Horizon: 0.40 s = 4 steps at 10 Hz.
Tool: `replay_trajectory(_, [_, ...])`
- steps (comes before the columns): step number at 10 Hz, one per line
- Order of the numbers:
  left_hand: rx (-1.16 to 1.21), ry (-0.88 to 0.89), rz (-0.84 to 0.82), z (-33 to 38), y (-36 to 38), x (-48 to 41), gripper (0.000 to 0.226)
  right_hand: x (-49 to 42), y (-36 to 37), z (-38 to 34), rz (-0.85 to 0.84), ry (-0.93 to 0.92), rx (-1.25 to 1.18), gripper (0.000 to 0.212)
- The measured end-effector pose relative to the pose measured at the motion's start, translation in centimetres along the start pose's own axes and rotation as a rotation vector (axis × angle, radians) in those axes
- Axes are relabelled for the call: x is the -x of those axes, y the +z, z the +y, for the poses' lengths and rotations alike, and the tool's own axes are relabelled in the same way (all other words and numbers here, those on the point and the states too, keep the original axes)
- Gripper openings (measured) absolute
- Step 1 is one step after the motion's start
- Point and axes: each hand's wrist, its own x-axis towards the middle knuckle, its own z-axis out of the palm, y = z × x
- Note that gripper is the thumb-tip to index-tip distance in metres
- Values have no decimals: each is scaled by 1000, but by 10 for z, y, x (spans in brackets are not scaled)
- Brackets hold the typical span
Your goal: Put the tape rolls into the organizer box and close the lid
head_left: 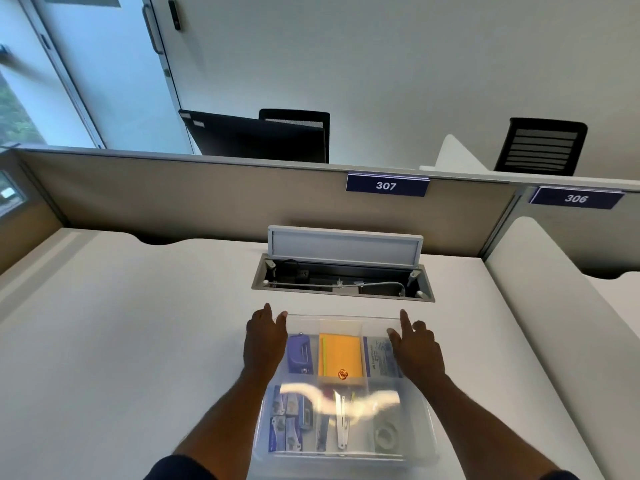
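Note:
A clear plastic organizer box sits on the white desk in front of me. Its transparent lid lies over it, with glare across the near half. Inside, a clear tape roll lies in the near right compartment. My left hand holds the lid's far left corner, thumb on the far edge. My right hand holds the far right corner, index finger stretched forward. Whether the lid is fully seated I cannot tell.
The box also holds a blue stapler, an orange pad, staple boxes and a white ruler-like tool. Behind the box, an open cable hatch is set in the desk. A beige partition closes off the far edge.

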Motion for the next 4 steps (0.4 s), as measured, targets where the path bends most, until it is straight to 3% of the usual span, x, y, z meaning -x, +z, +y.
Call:
replay_trajectory(1, [-157, 202, -44, 13, -7, -6, 63, 2, -14, -14, 85, -41, -3, 70])
replay_trajectory(4, [-327, 644, 152, 102, -52, -20, 74, -3, -113, -57, 435, -251, 84, 79])
